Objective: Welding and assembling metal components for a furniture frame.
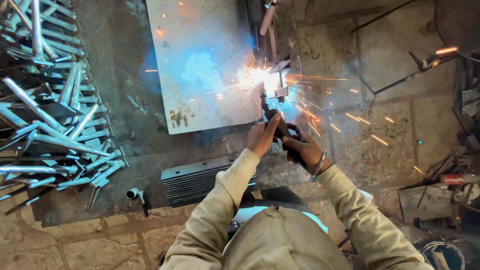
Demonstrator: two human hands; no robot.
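Sparks spray from a bright white arc (257,76) where the dark welding electrode holder (274,121) meets small grey steel angle pieces (280,80) at the edge of a pale flat metal sheet (200,60). Both hands, left hand (262,136) and right hand (301,146), keep fingers clamped on the holder, steadying its tip. Shiny welded rod frames (55,115) lie stacked well apart.

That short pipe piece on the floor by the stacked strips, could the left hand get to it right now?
Probably not at once: the left hand is wrapped round the welding holder with the right hand. The short pipe piece lies unobstructed on the floor.
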